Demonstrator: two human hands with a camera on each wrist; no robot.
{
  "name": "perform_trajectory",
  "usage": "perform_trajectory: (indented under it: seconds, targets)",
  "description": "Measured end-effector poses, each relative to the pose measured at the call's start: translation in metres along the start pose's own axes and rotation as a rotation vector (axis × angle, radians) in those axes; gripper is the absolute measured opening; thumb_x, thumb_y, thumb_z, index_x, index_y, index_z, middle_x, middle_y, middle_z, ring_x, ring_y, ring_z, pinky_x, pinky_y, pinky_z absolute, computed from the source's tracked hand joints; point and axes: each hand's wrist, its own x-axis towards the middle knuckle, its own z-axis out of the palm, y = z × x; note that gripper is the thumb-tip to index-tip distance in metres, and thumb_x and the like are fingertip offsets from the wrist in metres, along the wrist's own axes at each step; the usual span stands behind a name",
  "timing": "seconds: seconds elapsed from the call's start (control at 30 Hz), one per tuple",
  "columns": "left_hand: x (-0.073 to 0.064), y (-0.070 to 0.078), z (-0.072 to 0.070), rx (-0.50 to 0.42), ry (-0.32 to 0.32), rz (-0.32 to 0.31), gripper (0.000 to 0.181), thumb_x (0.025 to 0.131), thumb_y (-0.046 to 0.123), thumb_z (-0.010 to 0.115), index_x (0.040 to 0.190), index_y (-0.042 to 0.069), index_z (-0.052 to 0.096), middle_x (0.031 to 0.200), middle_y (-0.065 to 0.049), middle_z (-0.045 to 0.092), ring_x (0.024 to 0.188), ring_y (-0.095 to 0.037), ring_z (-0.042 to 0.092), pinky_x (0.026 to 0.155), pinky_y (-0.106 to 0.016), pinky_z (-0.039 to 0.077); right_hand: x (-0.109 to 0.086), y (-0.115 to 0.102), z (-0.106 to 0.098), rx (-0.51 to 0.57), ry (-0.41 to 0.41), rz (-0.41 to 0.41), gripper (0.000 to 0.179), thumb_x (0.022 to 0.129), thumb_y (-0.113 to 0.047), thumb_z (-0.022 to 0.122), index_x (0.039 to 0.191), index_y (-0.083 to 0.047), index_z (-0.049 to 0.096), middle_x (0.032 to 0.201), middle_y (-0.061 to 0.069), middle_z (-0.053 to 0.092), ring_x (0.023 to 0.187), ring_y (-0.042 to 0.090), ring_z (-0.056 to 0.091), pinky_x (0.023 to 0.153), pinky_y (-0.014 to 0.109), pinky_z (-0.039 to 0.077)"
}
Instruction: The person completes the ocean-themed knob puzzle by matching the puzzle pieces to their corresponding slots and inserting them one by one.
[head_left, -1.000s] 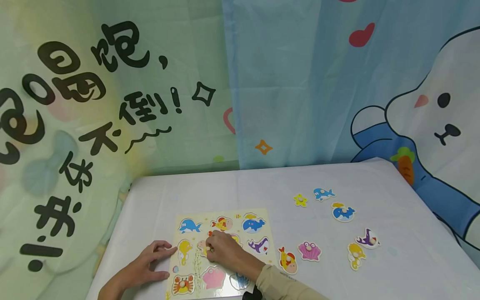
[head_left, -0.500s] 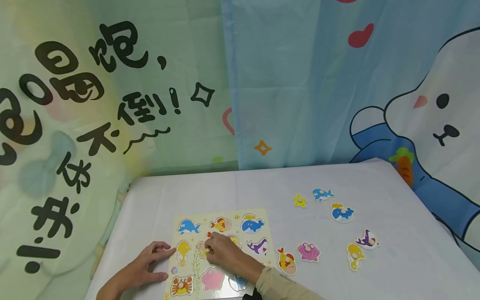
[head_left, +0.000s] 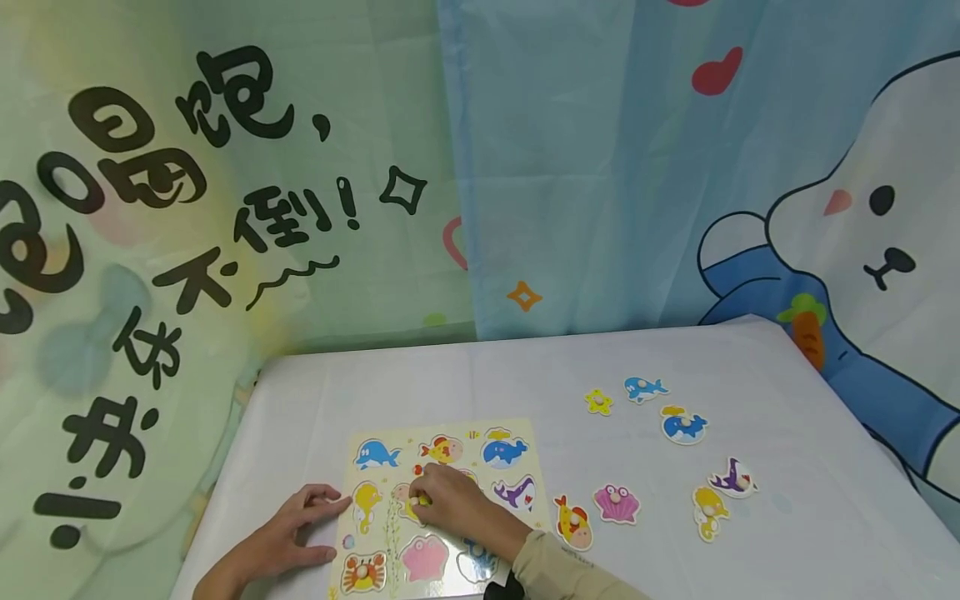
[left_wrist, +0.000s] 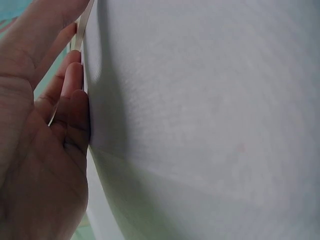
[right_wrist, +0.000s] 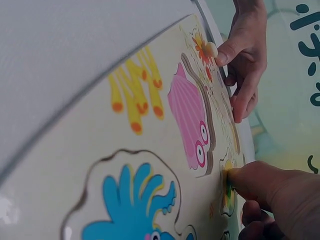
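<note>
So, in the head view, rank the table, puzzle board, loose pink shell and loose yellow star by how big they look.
1. Table
2. Puzzle board
3. Pink shell
4. Yellow star

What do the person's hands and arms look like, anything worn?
Left hand: ungloved, no sleeve in view. Right hand: ungloved, with a beige long sleeve ending near the wrist, faint dark marking on it. A small black object shows beside that cuff; can't tell what it is.

Seemingly a children's play corner: cartoon-printed curtains [head_left: 555, 183], animal puzzle board [head_left: 472, 458]
</note>
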Motion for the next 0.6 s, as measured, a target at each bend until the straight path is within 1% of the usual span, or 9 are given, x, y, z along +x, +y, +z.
perform_trajectory:
  seconds: [0.2,0.37,0.43,0.6]
  targets:
    - [0.0002,0.0007,-0.0010,-0.027,-0.018,-0.025,0.061,0.084,0.040,0.073,0.137,0.016,0.056,0.127,-0.006,0.050,0.110,0.002,0.036,0.090,-0.021,0.039,0.0010,0.0005,-0.0015,0.031,-0.015,0.000,0.008,0.082,-0.015,0.069,0.087,-0.012,0.075,0.070,-0.009,0.044,0.063,0.002,0.035,0.057,0.016,0.029]
    - [0.0011,0.0015,-0.0014,-0.032,-0.030,-0.040,0.061,0.084,0.041,0.072,0.137,0.017,0.056,0.128,-0.006,0.049,0.111,0.002,0.036,0.091,-0.023,0.040,-0.0002,-0.0017,-0.0023,0.091,-0.020,0.028,0.008,0.082,-0.011,0.069,0.088,-0.008,0.072,0.077,-0.007,0.054,0.068,0.002,0.041,0.063,0.017,0.038]
    - [0.0010,0.0016,-0.0011,-0.033,-0.026,-0.033,0.061,0.084,0.040,0.072,0.137,0.016,0.056,0.128,-0.006,0.049,0.111,0.002,0.036,0.091,-0.023,0.039,-0.0008,-0.0031,-0.0024,0.107,-0.018,0.038,0.007,0.082,-0.010,0.068,0.088,-0.008,0.071,0.080,-0.005,0.057,0.069,0.003,0.044,0.066,0.018,0.041]
    - [0.0008,0.0012,-0.0012,-0.044,-0.025,-0.034,0.061,0.084,0.040,0.073,0.137,0.016,0.056,0.128,-0.007,0.049,0.111,0.002,0.036,0.091,-0.023,0.039,-0.0015,-0.0044,-0.0020,0.092,-0.012,0.043,0.006,0.082,-0.010,0.069,0.087,-0.008,0.069,0.080,-0.006,0.056,0.070,0.003,0.044,0.067,0.018,0.041]
